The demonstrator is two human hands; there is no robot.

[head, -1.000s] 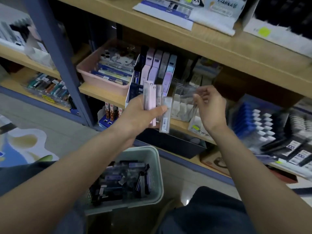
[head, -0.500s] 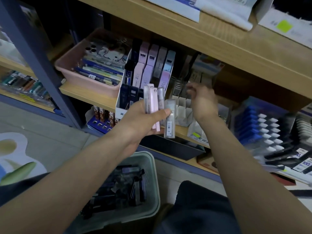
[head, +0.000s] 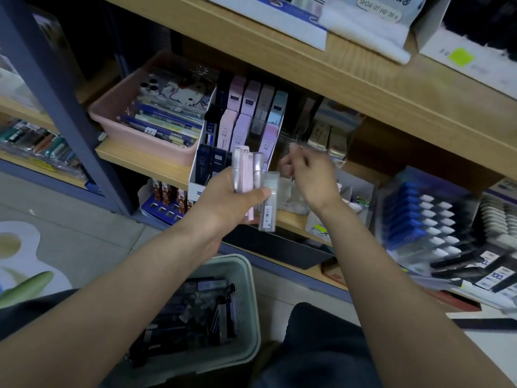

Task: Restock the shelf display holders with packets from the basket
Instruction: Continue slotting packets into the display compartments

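My left hand (head: 223,205) grips a fan of slim packets (head: 253,177), pink, lilac and clear, held upright in front of the middle shelf. Behind them stands a white display holder (head: 195,186) with rows of dark, pink and pale packets. My right hand (head: 309,179) hovers just right of the held packets, blurred, fingers loosely curled with nothing seen in them, in front of a clear display holder (head: 291,189) with empty slots. Below, a pale green basket (head: 246,312) on the floor holds several dark packets.
A pink tray (head: 112,119) of pens sits left of the white holder. The wooden shelf board (head: 363,79) above overhangs the holders. Blue-and-white boxed items (head: 414,217) and black pens (head: 475,267) fill the lower right shelf. A blue upright post (head: 70,107) stands at left.
My right hand has drawn back from the clear holder toward the packets in my left hand. The left hand keeps its grip and has barely moved.
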